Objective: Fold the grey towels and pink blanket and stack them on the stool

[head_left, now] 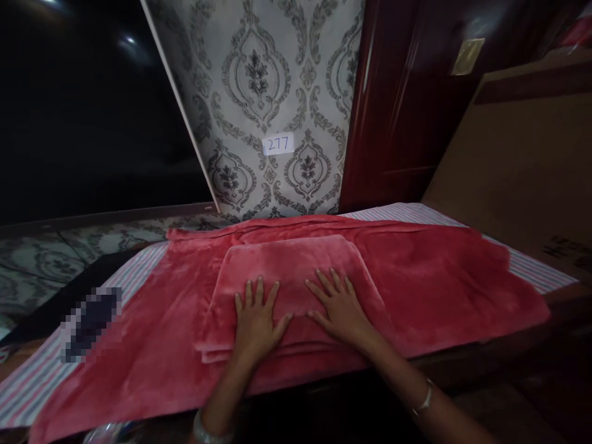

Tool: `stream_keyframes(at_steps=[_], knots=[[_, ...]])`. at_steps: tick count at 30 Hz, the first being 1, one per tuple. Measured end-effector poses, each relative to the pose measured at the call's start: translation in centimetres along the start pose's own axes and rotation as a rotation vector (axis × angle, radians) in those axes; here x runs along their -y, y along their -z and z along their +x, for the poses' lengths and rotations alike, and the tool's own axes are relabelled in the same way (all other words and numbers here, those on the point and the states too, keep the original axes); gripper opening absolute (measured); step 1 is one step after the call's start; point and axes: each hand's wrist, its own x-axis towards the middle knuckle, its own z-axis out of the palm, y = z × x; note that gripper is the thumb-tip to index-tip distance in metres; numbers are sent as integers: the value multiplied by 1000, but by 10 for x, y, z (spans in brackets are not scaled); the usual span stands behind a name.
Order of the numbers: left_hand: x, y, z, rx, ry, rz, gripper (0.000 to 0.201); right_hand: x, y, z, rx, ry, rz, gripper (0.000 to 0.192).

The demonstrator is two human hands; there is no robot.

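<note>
hands: left (pixel 256 319), right (pixel 340 306) flat | folded red towel (pixel 291 265) underneath both palms

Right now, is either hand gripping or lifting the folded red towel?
No. The left hand and right hand both lie flat, fingers spread, on the folded red towel, which rests on a larger red cloth.

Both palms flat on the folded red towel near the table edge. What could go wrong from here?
1. The folded towel sits on a larger red blanket that overhangs the near edge; pressure from the left hand and right hand might drag both toward the person.
2. The towel's stacked edges at lower left look uneven, so the fold may splay.
3. Dim light could hide wrinkles.
</note>
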Motion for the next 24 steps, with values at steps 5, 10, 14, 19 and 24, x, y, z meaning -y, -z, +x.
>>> stream_keyframes(at_steps=[5, 10, 14, 19, 24], knots=[[8, -10, -1, -23, -24, 7, 68, -2, -8, -3, -33, 11, 47, 69], [11, -16, 2, -58, -22, 10, 68, 0, -3, 0, 7, -14, 90, 70], [14, -22, 4, -91, -31, 37, 64, 1, 1, 0, 35, -30, 130, 72], [20, -31, 6, -161, -68, 36, 64, -5, 20, -5, 123, 8, 193, 67], [23, -35, 4, -188, -61, 3, 66, -36, 58, 29, 94, 34, 179, 59]])
